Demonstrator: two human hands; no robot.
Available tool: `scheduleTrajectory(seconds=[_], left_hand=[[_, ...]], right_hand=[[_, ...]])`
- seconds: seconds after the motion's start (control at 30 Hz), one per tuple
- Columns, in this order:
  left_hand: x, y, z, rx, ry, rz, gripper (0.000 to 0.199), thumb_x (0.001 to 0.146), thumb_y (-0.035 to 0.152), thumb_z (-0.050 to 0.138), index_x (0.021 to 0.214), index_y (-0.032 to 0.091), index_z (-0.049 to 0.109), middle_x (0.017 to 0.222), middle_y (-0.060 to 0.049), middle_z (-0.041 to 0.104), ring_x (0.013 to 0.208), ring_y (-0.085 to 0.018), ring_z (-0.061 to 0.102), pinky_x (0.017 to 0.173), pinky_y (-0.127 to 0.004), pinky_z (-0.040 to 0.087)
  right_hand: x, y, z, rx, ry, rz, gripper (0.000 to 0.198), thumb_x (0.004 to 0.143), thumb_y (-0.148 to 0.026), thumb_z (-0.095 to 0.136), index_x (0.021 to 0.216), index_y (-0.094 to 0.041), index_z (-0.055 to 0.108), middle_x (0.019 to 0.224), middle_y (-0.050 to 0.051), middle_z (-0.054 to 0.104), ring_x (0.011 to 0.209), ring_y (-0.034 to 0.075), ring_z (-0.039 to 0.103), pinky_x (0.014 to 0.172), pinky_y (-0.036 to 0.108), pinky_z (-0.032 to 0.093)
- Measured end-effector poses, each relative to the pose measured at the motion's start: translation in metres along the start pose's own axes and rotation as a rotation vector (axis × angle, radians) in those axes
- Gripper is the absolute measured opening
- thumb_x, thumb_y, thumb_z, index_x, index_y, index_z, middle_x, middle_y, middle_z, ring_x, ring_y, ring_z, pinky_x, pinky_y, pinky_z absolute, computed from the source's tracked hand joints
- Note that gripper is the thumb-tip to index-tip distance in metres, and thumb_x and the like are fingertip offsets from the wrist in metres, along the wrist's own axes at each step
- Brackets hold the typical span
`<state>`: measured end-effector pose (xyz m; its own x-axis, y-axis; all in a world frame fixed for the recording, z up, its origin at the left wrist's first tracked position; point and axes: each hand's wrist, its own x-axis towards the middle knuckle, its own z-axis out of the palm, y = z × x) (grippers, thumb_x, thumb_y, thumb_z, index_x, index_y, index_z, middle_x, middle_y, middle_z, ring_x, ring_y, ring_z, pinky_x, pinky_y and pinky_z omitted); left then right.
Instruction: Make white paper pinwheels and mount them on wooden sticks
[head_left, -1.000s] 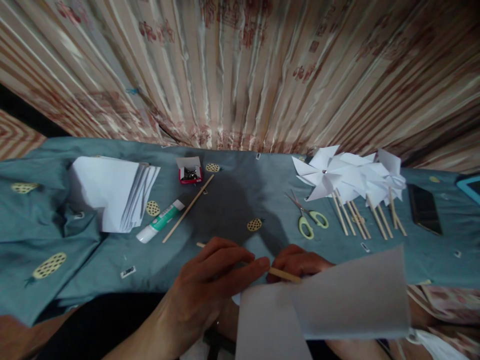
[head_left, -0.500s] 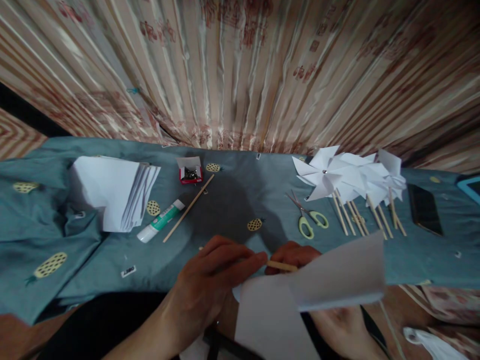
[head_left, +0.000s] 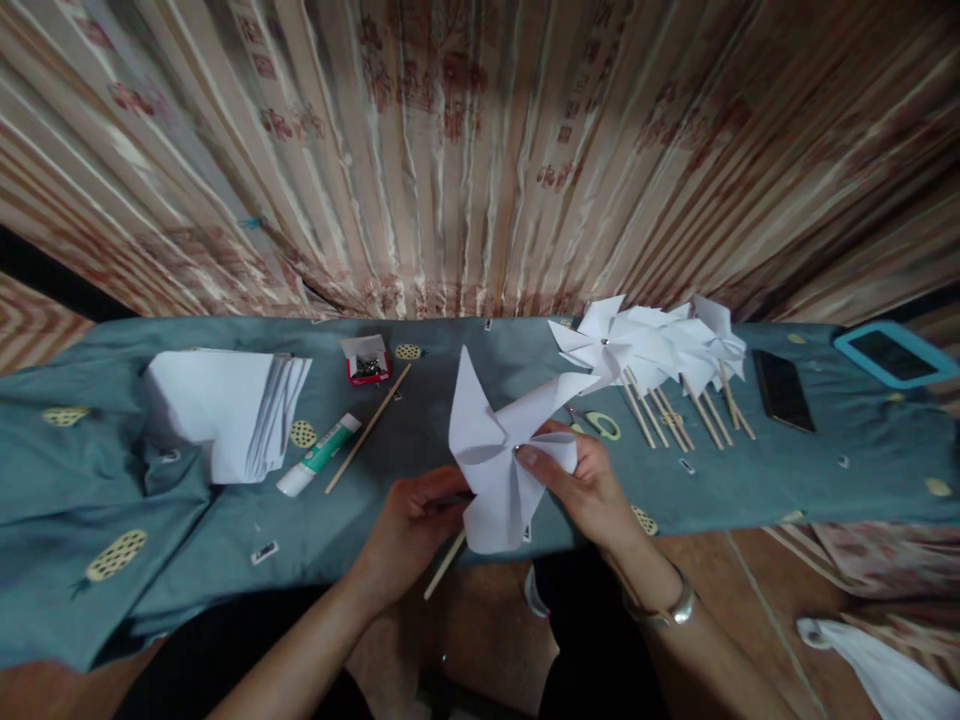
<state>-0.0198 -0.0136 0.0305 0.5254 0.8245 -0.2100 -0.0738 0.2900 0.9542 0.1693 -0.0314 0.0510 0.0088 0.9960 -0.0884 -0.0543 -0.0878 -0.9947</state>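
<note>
paper pinwheel (head_left: 499, 455) between left hand (head_left: 409, 525), right hand (head_left: 592, 485)

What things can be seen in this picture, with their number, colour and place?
Pinwheel: one, white paper, held in front of the person over the near table edge.
Stick: one, pale wood, under the held pinwheel.
Finished pinwheels: several, white on wooden sticks, far right of the table.
Scissors: one pair, yellow-green handles, partly hidden behind the right hand.
Paper stack: one, white, left.
Glue tube: one, white and green, beside the stack.
Loose stick: one, wood, right of the glue.
Pin box: one, red, open, far centre.
Phone: one, black, right.
Tablecloth: teal.
Curtain: pink striped, behind.
Left hand: on the stick.
Right hand: on the pinwheel.
</note>
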Motion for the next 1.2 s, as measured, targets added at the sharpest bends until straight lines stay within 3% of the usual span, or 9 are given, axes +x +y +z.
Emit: scheduleTrajectory(seconds=[0.17,0.33,0.5,0.63,0.77,0.87,0.93,1.07,1.2], left_hand=[[-0.001,-0.005,0.001,-0.045,0.047,-0.077,0.019,0.072,0.030,0.072,0.084,0.016,0.078,0.091,-0.007,0.076,0.084,-0.022,0.070,0.065,-0.024,0.054],[-0.005,0.003,0.002,-0.041,0.079,-0.043,0.011,0.070,0.026,0.074,0.076,0.018,0.078,0.084,-0.004,0.075,0.070,-0.017,0.066,0.057,-0.021,0.050],[-0.013,0.016,-0.004,0.112,0.087,0.118,0.006,0.073,0.022,0.072,0.073,0.022,0.079,0.076,-0.003,0.073,0.067,-0.014,0.065,0.060,-0.020,0.052],[-0.017,0.024,-0.008,0.247,0.111,0.263,0.013,0.080,0.021,0.067,0.080,0.022,0.079,0.076,-0.004,0.073,0.066,-0.014,0.068,0.056,-0.018,0.052],[-0.019,0.026,-0.010,0.355,0.124,0.451,0.018,0.084,0.016,0.063,0.088,0.023,0.079,0.077,-0.004,0.073,0.064,-0.013,0.069,0.053,-0.017,0.052],[-0.019,0.026,-0.012,0.410,0.136,0.549,0.023,0.085,0.012,0.061,0.092,0.026,0.078,0.079,-0.003,0.073,0.067,-0.012,0.069,0.057,-0.015,0.054],[-0.019,0.026,-0.013,0.452,0.130,0.595,0.023,0.086,0.012,0.061,0.095,0.027,0.077,0.082,-0.002,0.073,0.070,-0.011,0.070,0.060,-0.015,0.055],[-0.021,0.029,-0.015,0.516,0.149,0.670,0.020,0.089,0.016,0.061,0.097,0.025,0.076,0.084,-0.002,0.073,0.074,-0.010,0.070,0.065,-0.013,0.055],[-0.021,0.037,-0.012,0.571,0.166,0.712,0.017,0.090,0.021,0.060,0.092,0.023,0.077,0.080,-0.001,0.074,0.073,-0.009,0.071,0.065,-0.010,0.054]], right_hand=[[0.000,0.001,-0.001,-0.010,-0.012,-0.005,0.028,0.078,-0.046,0.072,0.083,-0.018,0.071,0.068,0.001,0.067,0.053,0.010,0.054,0.047,0.019,0.042],[-0.009,-0.003,-0.006,-0.067,-0.012,-0.066,0.018,0.079,-0.038,0.073,0.085,-0.021,0.073,0.071,0.001,0.071,0.056,0.011,0.059,0.051,0.020,0.047],[-0.022,-0.009,-0.006,-0.187,-0.059,-0.197,0.007,0.082,-0.029,0.071,0.085,-0.023,0.073,0.076,0.001,0.072,0.064,0.014,0.064,0.057,0.024,0.053],[-0.029,-0.015,-0.002,-0.201,-0.082,-0.266,0.016,0.086,-0.037,0.066,0.085,-0.022,0.072,0.078,0.006,0.071,0.072,0.019,0.068,0.064,0.031,0.058],[-0.032,-0.023,-0.002,-0.263,-0.035,-0.363,0.015,0.087,-0.038,0.066,0.092,-0.025,0.072,0.079,0.004,0.073,0.072,0.018,0.068,0.061,0.027,0.057],[-0.031,-0.026,-0.003,-0.323,-0.108,-0.427,0.014,0.088,-0.033,0.066,0.100,-0.028,0.071,0.083,0.003,0.074,0.072,0.017,0.070,0.062,0.026,0.056],[-0.031,-0.023,-0.002,-0.334,-0.156,-0.442,0.017,0.089,-0.033,0.065,0.104,-0.029,0.071,0.086,0.003,0.075,0.075,0.017,0.070,0.064,0.026,0.057],[-0.033,-0.013,0.001,-0.273,-0.053,-0.550,0.023,0.093,-0.041,0.056,0.111,-0.034,0.069,0.087,0.001,0.076,0.077,0.018,0.069,0.067,0.029,0.057],[-0.037,-0.015,-0.005,-0.346,-0.158,-0.539,0.026,0.093,-0.033,0.057,0.118,-0.032,0.065,0.097,0.002,0.076,0.084,0.020,0.069,0.073,0.032,0.057]])
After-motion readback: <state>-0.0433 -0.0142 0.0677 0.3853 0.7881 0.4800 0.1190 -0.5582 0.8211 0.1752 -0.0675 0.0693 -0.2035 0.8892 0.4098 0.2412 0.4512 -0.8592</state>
